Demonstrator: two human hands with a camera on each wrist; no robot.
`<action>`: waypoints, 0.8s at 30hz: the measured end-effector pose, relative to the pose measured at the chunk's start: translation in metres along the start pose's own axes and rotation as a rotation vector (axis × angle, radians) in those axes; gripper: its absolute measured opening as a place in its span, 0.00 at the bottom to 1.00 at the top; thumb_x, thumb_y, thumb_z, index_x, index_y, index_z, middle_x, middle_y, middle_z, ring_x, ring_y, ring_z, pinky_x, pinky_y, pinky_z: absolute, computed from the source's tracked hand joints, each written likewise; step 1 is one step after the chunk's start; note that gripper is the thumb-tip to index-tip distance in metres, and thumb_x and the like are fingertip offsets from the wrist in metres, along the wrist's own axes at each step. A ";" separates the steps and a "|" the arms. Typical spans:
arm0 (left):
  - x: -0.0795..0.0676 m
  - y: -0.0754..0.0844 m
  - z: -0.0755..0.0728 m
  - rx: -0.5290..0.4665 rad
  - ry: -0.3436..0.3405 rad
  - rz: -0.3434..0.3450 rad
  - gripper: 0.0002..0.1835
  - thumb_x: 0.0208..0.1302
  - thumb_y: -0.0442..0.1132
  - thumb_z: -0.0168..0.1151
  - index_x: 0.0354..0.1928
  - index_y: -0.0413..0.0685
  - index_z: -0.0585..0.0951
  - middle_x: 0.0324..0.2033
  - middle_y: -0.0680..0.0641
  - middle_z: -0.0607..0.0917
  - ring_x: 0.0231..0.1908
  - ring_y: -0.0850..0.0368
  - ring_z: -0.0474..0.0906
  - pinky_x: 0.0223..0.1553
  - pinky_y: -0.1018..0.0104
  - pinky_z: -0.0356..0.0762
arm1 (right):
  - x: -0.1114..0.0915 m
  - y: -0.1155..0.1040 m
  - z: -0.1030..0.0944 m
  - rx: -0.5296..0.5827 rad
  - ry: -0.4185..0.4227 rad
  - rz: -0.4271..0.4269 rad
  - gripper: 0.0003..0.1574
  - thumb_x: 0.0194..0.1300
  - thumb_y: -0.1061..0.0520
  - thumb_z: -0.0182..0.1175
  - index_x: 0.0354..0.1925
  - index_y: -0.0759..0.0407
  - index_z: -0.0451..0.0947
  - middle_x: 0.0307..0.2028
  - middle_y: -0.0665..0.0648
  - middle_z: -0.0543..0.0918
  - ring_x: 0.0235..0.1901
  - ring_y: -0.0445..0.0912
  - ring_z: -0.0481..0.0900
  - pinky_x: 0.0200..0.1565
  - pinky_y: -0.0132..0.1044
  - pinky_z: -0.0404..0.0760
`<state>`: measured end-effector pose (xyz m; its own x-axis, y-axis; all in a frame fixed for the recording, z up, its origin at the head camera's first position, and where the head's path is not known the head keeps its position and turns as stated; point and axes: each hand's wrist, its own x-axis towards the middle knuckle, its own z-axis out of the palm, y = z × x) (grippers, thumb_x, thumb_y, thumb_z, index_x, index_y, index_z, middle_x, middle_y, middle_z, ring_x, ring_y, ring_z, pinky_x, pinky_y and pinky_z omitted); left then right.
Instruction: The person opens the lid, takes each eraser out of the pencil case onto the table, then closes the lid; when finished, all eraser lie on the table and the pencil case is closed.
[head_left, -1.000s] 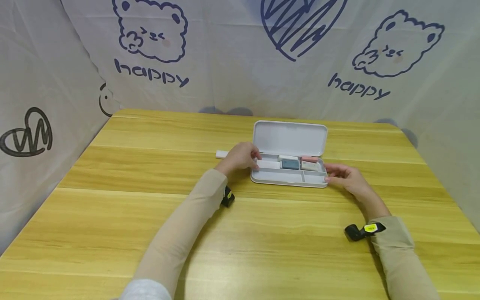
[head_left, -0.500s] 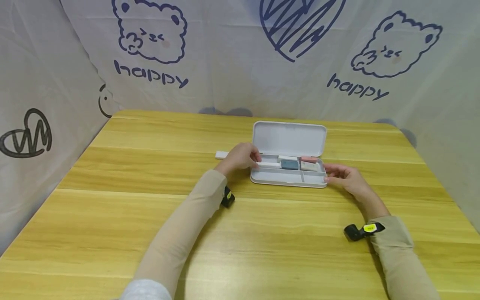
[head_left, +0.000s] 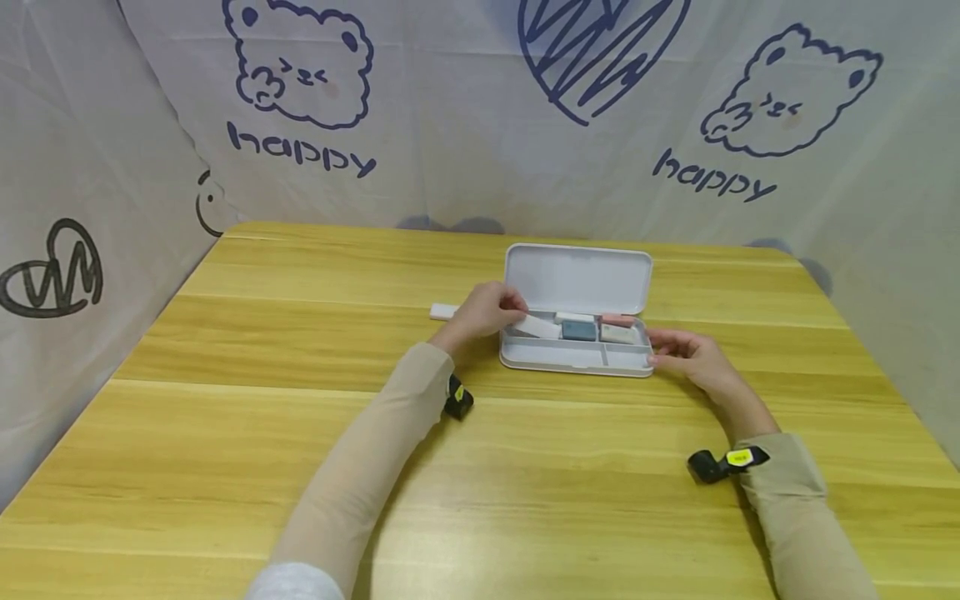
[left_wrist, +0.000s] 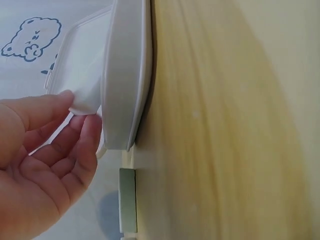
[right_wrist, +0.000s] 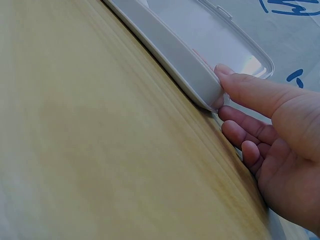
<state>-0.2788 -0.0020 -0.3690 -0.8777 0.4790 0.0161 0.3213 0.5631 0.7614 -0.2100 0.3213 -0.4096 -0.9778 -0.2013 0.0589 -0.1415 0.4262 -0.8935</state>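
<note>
A white pencil case point(head_left: 570, 358) lies open on the wooden table, its lid point(head_left: 577, 279) standing up at the back. Inside are a blue eraser point(head_left: 580, 330), a pink eraser point(head_left: 619, 318) and a pale eraser point(head_left: 619, 334). My left hand point(head_left: 487, 312) pinches the left end of a white bar point(head_left: 538, 327), which tilts up over the case's left rim. The left wrist view shows that hand point(left_wrist: 45, 160) holding the white bar point(left_wrist: 85, 102) by the case wall point(left_wrist: 125, 90). My right hand point(head_left: 684, 354) rests at the case's right end. Its thumb point(right_wrist: 250, 90) presses the case corner point(right_wrist: 200, 82), its fingers relaxed.
A small white stick point(head_left: 442, 311) lies on the table just behind my left hand; a pale stick point(left_wrist: 127, 200) shows in the left wrist view. Printed cloth walls enclose the table on three sides. Bare wood point(head_left: 525, 483) stretches in front of the case.
The white bar lay flat in the case's back compartment; its left end now tilts up in my left fingers. My right hand has stayed at the case's right end.
</note>
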 end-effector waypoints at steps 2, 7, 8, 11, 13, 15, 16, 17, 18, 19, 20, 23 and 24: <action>0.000 0.000 0.001 -0.032 0.020 -0.004 0.04 0.58 0.32 0.59 0.32 0.38 0.80 0.26 0.47 0.80 0.26 0.60 0.72 0.29 0.74 0.71 | 0.000 0.000 0.000 -0.007 0.000 0.003 0.29 0.56 0.60 0.62 0.52 0.76 0.67 0.32 0.45 0.77 0.31 0.39 0.71 0.30 0.26 0.70; 0.000 0.000 0.002 -0.122 0.058 -0.020 0.04 0.58 0.31 0.58 0.33 0.36 0.80 0.25 0.46 0.79 0.23 0.60 0.71 0.25 0.74 0.71 | -0.001 -0.002 0.001 -0.012 -0.003 -0.005 0.29 0.57 0.61 0.61 0.53 0.76 0.67 0.34 0.43 0.78 0.32 0.38 0.72 0.31 0.26 0.71; 0.000 0.000 0.002 -0.131 0.064 -0.021 0.04 0.59 0.31 0.58 0.33 0.35 0.79 0.25 0.45 0.79 0.23 0.60 0.71 0.24 0.74 0.71 | -0.001 -0.003 0.001 -0.009 -0.004 -0.009 0.29 0.57 0.61 0.61 0.53 0.76 0.67 0.34 0.43 0.78 0.32 0.37 0.72 0.31 0.25 0.71; -0.001 -0.001 0.001 -0.164 0.076 -0.026 0.04 0.60 0.30 0.56 0.33 0.34 0.78 0.27 0.44 0.78 0.23 0.59 0.71 0.25 0.70 0.74 | -0.001 -0.003 0.001 -0.001 -0.007 -0.018 0.28 0.57 0.63 0.60 0.53 0.77 0.67 0.34 0.44 0.78 0.32 0.37 0.72 0.31 0.25 0.71; -0.003 -0.002 0.000 -0.179 0.080 -0.034 0.04 0.60 0.29 0.55 0.33 0.34 0.77 0.28 0.44 0.78 0.24 0.57 0.72 0.27 0.66 0.76 | -0.001 -0.002 0.000 0.001 -0.009 -0.022 0.28 0.58 0.63 0.60 0.53 0.78 0.66 0.34 0.45 0.78 0.32 0.37 0.72 0.31 0.25 0.71; -0.004 -0.003 -0.001 -0.206 0.084 -0.049 0.03 0.61 0.28 0.54 0.33 0.34 0.76 0.29 0.42 0.78 0.24 0.56 0.73 0.29 0.62 0.78 | 0.000 -0.001 0.000 0.001 -0.009 -0.024 0.28 0.58 0.62 0.60 0.52 0.78 0.67 0.34 0.46 0.78 0.32 0.37 0.72 0.31 0.25 0.71; -0.004 -0.003 -0.001 -0.218 0.087 -0.058 0.03 0.61 0.28 0.53 0.33 0.34 0.76 0.30 0.42 0.78 0.24 0.55 0.74 0.30 0.60 0.78 | 0.000 0.000 0.000 0.003 -0.008 -0.029 0.28 0.57 0.62 0.60 0.52 0.77 0.67 0.34 0.46 0.78 0.32 0.37 0.72 0.31 0.25 0.71; -0.005 -0.003 -0.002 -0.223 0.091 -0.066 0.04 0.62 0.28 0.53 0.33 0.34 0.76 0.30 0.42 0.78 0.24 0.55 0.74 0.30 0.60 0.78 | 0.000 0.001 0.000 0.005 -0.006 -0.035 0.28 0.57 0.61 0.61 0.52 0.76 0.68 0.33 0.46 0.78 0.31 0.37 0.72 0.31 0.25 0.71; -0.006 -0.003 -0.003 -0.233 0.095 -0.076 0.04 0.62 0.28 0.53 0.34 0.34 0.76 0.30 0.42 0.78 0.24 0.55 0.74 0.31 0.60 0.78 | 0.000 0.002 0.000 0.011 -0.006 -0.039 0.28 0.57 0.60 0.62 0.52 0.75 0.68 0.33 0.45 0.78 0.31 0.37 0.73 0.30 0.25 0.71; -0.006 -0.003 -0.003 -0.248 0.098 -0.086 0.04 0.62 0.28 0.52 0.34 0.34 0.76 0.30 0.42 0.77 0.24 0.55 0.74 0.31 0.60 0.78 | 0.000 0.003 0.000 0.018 -0.007 -0.048 0.28 0.56 0.59 0.62 0.51 0.75 0.69 0.33 0.45 0.78 0.31 0.37 0.73 0.30 0.25 0.71; -0.007 -0.004 -0.004 -0.259 0.102 -0.094 0.04 0.62 0.28 0.52 0.34 0.34 0.76 0.30 0.42 0.77 0.24 0.55 0.74 0.32 0.60 0.77 | -0.001 0.003 0.000 0.042 -0.007 -0.067 0.27 0.56 0.60 0.62 0.51 0.73 0.70 0.33 0.46 0.79 0.31 0.37 0.73 0.30 0.25 0.71; -0.009 -0.005 -0.008 -0.285 0.110 -0.115 0.05 0.62 0.28 0.52 0.35 0.33 0.77 0.29 0.43 0.77 0.26 0.52 0.74 0.33 0.59 0.77 | -0.001 0.004 0.000 0.055 -0.008 -0.082 0.27 0.55 0.58 0.63 0.50 0.72 0.72 0.32 0.46 0.79 0.30 0.37 0.73 0.29 0.24 0.71; -0.010 -0.006 -0.009 -0.292 0.112 -0.122 0.05 0.62 0.29 0.52 0.36 0.33 0.77 0.29 0.43 0.77 0.27 0.51 0.74 0.34 0.59 0.76 | -0.001 0.003 0.000 0.051 -0.009 -0.077 0.28 0.55 0.58 0.63 0.50 0.72 0.71 0.32 0.46 0.79 0.31 0.37 0.73 0.30 0.25 0.71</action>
<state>-0.2754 -0.0159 -0.3677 -0.9422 0.3340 -0.0276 0.1105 0.3875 0.9152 -0.2093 0.3227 -0.4129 -0.9627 -0.2400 0.1246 -0.2082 0.3635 -0.9080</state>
